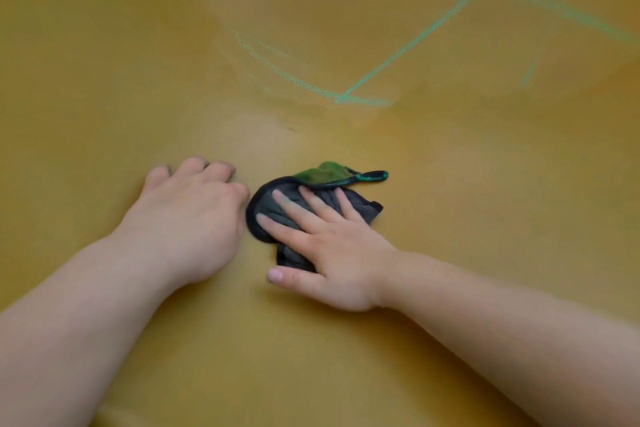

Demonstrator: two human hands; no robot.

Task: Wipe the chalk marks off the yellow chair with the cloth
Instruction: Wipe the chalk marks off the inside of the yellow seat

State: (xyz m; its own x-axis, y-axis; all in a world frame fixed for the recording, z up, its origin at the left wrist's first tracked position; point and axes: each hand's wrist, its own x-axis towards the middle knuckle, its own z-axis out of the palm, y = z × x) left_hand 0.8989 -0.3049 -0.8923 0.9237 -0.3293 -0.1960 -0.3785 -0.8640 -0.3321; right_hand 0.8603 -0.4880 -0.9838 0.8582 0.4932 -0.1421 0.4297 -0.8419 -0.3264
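The yellow chair (104,62) fills the whole view. Green chalk marks (398,55) cross its upper middle and right: curved lines and straight crossing strokes. A dark grey cloth (266,208) with a green-stained flap and a small loop lies on the surface at centre. My right hand (332,250) lies flat on the cloth, fingers straight and spread, pressing it down. My left hand (194,215) rests on the chair just left of the cloth, fingers curled under, holding nothing.
A paler, smeared patch (263,121) lies above the cloth, below the chalk lines. The chair surface curves upward toward the top right.
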